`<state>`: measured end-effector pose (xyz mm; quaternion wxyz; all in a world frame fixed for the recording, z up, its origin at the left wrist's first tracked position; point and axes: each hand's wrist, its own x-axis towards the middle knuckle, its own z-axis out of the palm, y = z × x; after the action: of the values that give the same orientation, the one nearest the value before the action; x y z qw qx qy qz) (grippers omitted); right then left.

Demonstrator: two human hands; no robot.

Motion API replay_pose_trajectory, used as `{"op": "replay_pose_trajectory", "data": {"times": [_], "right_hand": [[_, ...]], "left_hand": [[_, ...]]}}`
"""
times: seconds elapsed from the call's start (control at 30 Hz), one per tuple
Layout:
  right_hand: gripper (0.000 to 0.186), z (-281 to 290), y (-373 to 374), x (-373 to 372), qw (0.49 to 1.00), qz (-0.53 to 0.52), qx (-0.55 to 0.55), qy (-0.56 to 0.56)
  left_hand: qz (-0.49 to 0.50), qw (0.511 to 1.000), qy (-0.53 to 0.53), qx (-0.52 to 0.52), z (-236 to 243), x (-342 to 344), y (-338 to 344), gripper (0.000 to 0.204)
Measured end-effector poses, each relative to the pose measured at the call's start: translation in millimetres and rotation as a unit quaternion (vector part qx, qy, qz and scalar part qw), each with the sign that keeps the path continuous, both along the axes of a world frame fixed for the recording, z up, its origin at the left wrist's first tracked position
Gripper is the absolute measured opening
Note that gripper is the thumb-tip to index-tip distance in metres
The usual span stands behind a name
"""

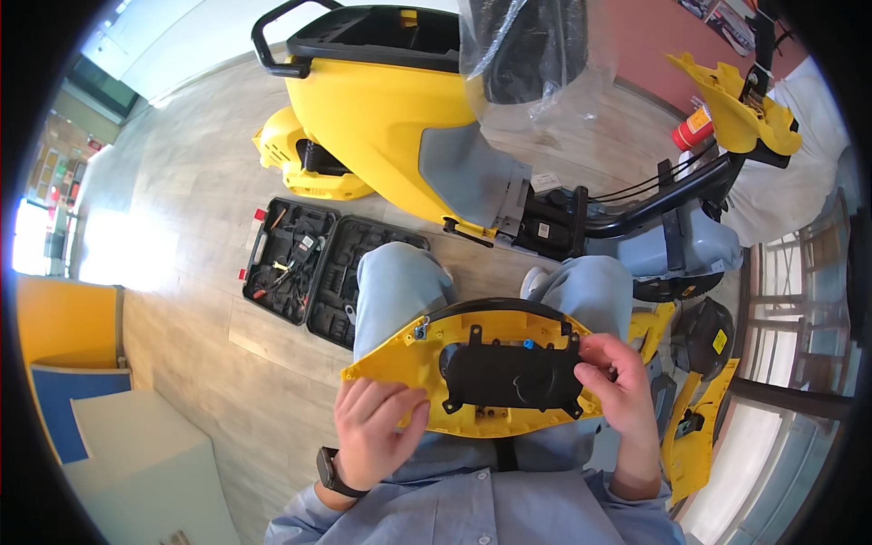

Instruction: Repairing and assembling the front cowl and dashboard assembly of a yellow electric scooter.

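Across my lap lies a curved yellow plastic panel (386, 361), its hollow inner side up and a black rim along its far edge. Set into it is a black plastic cover (495, 374) with mounting tabs at its corners, and a small blue piece (529, 344) shows near its top edge. My left hand (377, 427) is at the panel's left end with fingers curled toward the thumb; whatever it may hold is hidden. At the right end, my right hand (619, 383) pinches the cover's edge between thumb and bent fingers.
Ahead stands a partly dismantled yellow scooter (381, 118), its seat wrapped in clear plastic (536, 64). An open black tool case (291, 263) lies left of my knees. Loose yellow body parts (695, 445) lie at my right. A red fire extinguisher (693, 129) stands beyond the scooter.
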<state>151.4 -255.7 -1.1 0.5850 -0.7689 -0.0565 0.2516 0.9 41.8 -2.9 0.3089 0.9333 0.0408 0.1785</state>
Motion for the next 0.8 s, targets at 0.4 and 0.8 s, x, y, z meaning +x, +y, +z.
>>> {"op": "replay_pose_trajectory", "data": {"times": [0.4,0.8], "right_hand": [[0.022,-9.3,22.3,3.6,0.994,0.063,-0.082,-0.025],[0.023,-24.6,36.9,-4.4,0.972,0.03,-0.142,-0.187]], "left_hand": [[-0.025,0.979,0.167,-0.118,-13.1,3.0,-4.3,0.036],[-0.049,0.965,0.185,-0.181,-31.3,13.4,-1.7,0.03]]}}
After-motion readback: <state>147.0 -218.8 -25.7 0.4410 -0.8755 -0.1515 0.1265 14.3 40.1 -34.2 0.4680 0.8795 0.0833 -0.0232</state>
